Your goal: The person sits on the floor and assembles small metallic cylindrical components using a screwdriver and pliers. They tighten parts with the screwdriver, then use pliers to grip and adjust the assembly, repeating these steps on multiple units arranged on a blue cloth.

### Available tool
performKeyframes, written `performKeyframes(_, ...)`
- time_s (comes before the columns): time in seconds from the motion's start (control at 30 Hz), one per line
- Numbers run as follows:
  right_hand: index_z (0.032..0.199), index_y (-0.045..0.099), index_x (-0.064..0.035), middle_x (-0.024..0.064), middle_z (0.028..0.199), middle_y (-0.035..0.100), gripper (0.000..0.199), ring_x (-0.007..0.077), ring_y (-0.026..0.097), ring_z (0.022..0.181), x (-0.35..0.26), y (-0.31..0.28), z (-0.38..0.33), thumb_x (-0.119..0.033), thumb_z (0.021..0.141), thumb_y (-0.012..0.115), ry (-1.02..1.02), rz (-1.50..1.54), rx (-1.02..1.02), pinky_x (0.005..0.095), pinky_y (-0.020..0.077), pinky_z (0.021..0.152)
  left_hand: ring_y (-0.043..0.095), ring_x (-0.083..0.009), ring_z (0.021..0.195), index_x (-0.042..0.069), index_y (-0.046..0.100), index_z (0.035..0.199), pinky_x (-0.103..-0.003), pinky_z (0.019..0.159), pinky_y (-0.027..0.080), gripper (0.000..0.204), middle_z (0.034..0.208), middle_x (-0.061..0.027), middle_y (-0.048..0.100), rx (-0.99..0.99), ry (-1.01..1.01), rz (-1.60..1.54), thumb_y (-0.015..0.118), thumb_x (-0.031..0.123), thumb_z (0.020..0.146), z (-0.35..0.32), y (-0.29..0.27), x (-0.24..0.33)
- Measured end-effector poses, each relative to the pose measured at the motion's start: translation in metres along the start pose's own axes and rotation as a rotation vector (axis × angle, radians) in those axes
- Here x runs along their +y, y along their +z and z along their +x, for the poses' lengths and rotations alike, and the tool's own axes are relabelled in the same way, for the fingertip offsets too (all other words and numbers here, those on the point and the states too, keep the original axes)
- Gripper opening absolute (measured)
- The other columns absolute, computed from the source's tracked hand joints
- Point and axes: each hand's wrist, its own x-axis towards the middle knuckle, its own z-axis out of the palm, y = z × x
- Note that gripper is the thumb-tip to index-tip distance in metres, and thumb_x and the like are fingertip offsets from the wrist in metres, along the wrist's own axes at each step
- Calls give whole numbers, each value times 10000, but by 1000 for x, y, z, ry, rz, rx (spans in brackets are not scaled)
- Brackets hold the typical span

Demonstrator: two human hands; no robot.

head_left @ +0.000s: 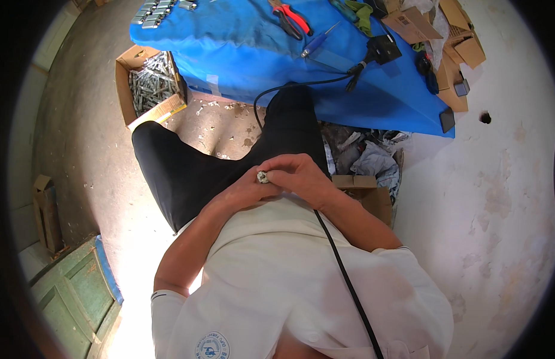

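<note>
Left hand point(246, 190), frame centre: fingers curled, closed round small metallic piece point(263, 177); right hand point(302, 175): thumb and fingers together at it.

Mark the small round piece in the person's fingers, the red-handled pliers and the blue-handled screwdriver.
Small round piece point(263, 177): head view, on its exposed face.
Red-handled pliers point(299, 20): head view, on one handle.
Blue-handled screwdriver point(315, 45): head view, on its handle.

Left hand point(248, 186) and right hand point(301, 177) hold a small, seemingly metallic piece point(263, 177) at the waist; red-handled pliers point(297, 19) lie on blue cloth point(229, 57).
</note>
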Motion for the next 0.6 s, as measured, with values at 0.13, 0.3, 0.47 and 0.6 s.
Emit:
performKeyframes(0.13,996,695,-30,18,863,660,192,65,563,797,2,1,0,-84,831,614,2,-8,7,221,451,702,575,-81,851,36,528,1161,-212,720,482,386,959,-28,579,-1,23,-1,620,13,787,3,-2,-6)
performKeyframes(0.3,987,697,-18,20,832,649,187,65,553,761,3,2,1,-75,830,612,-17,-19,34,216,444,673,588,-92,873,35,521,1157,-220,744,493,376,973,-35,592,9,1,11,621,23,795,4,-2,-6)
performKeyframes(0.47,1002,692,-5,-3,746,606,202,36,483,636,1,2,2,-62,840,585,55,80,37,191,383,555,593,-97,861,35,515,1156,-217,735,490,374,956,-45,611,1,-5,-35,618,36,796,2,0,-3)
performKeyframes(0.6,1017,687,0,-7,742,604,208,26,472,616,3,2,3,-60,852,575,37,101,17,181,379,538,592,-100,859,36,511,1163,-213,739,483,385,960,-50,611,3,-11,-60,608,29,790,0,0,0)
